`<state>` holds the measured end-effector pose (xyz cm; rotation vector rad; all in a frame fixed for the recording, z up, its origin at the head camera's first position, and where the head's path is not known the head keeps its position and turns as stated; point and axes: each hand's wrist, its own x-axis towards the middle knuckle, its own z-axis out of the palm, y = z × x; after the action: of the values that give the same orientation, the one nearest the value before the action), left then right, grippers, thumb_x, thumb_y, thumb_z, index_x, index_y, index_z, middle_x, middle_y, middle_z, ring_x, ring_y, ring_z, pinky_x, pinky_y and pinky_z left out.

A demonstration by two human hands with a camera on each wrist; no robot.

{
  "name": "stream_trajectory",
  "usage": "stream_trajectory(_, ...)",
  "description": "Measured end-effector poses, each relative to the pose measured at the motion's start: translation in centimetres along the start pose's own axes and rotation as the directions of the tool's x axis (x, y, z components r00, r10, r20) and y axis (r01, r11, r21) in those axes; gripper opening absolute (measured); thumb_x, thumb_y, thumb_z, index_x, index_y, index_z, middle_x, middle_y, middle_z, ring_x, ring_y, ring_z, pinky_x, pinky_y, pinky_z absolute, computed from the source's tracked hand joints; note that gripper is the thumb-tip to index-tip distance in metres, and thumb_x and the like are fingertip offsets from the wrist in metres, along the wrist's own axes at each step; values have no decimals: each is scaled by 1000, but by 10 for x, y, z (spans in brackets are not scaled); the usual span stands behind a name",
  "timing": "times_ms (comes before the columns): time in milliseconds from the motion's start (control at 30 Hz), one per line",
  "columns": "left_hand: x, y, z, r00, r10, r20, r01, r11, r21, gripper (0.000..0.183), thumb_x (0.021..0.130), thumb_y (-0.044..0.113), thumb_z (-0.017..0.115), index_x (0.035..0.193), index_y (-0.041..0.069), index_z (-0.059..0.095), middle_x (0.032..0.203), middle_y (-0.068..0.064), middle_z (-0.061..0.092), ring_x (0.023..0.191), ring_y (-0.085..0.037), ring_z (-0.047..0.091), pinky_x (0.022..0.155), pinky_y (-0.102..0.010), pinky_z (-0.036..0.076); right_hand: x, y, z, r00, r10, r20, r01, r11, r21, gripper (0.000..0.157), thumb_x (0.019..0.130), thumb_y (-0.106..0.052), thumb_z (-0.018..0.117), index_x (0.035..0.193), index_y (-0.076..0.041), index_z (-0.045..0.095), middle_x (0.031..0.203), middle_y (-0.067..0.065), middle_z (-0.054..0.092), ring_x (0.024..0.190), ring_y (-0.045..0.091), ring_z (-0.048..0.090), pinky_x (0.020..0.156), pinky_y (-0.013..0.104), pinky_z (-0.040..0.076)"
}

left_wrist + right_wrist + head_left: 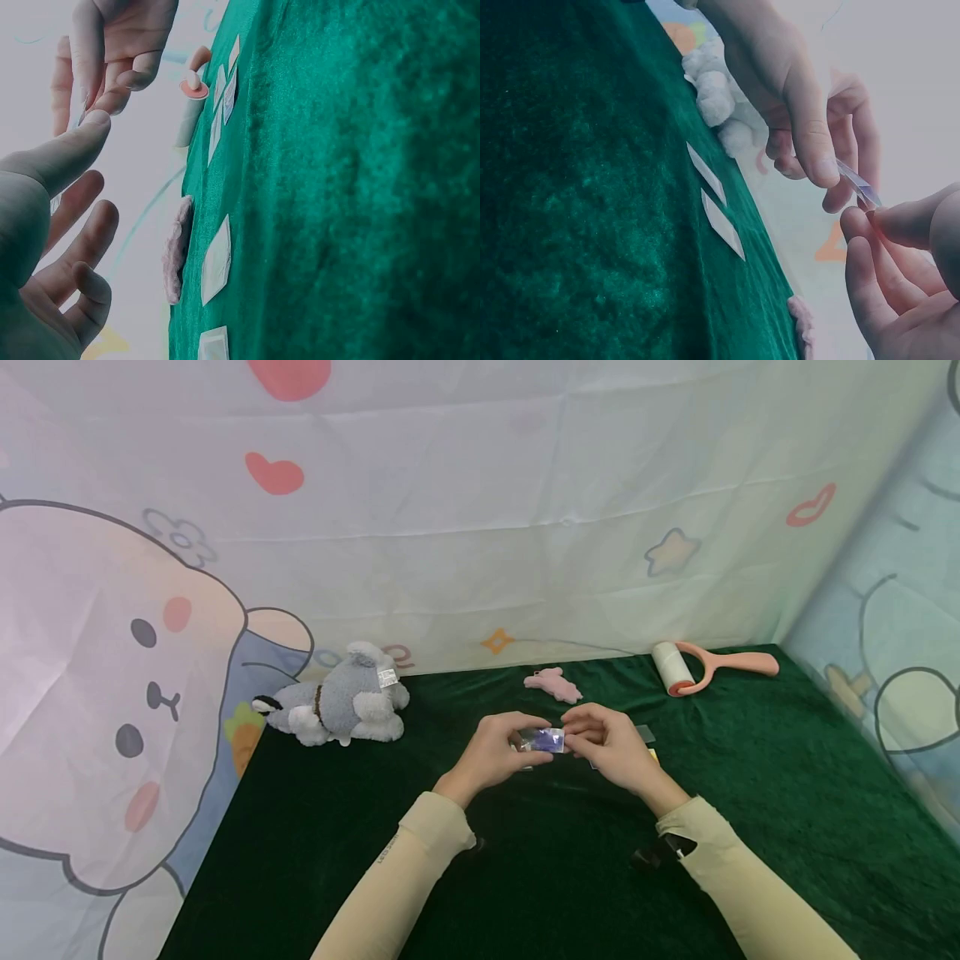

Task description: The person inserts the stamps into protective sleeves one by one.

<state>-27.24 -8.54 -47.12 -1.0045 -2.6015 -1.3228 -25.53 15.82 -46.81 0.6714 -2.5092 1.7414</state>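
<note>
I see a person's two hands meeting above a dark green surface [315,860], with a small clear-and-purple packet [546,741] held between them, lifted off the cloth. Taking the packet as the clock's center, the left hand [498,745] pinches it from 9 o'clock and the right hand [611,745] pinches its end at 3 o'clock, both with thumb against fingers. A pink plush [553,684] lies at 12, a lint roller [712,667] at 2, and a gray plush dog [348,702] between 9 and 10. Flat pale pieces [217,261] rest below. The step seems to be handling this packet; the next move would call for a firm pinch at both ends.
</note>
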Motion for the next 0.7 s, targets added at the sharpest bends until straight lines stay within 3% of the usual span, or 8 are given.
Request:
stream_trajectory(200,1,3,0,1000,5,12,-5,1000,-2,42,90,22,86,130,13,74,125,-1,73,86,-16,63,70,-26,56,2,-1,1,1000,-3,8,2,998,60,31,101,-2,68,131,0,58,113,21,75,94,21,76,75,28,61)
stream_trajectory(433,2,4,2,1000,9,12,-9,1000,-4,42,91,23,85,130,14,73,124,-1,73,84,-15,62,65,-24,55,3,-1,1,1000,-2,12,1,998,61,34,102,-2,66,133,4,56,113,23,74,93,23,76,75,28,61)
stream_trajectory(700,3,5,4,999,29,14,-28,1000,-10,41,91,20,85,130,11,73,122,-4,73,82,-13,62,62,-24,57,1,-1,3,1000,-8,15,7,998,62,34,102,0,63,135,7,53,111,22,75,89,17,75,75,28,61)
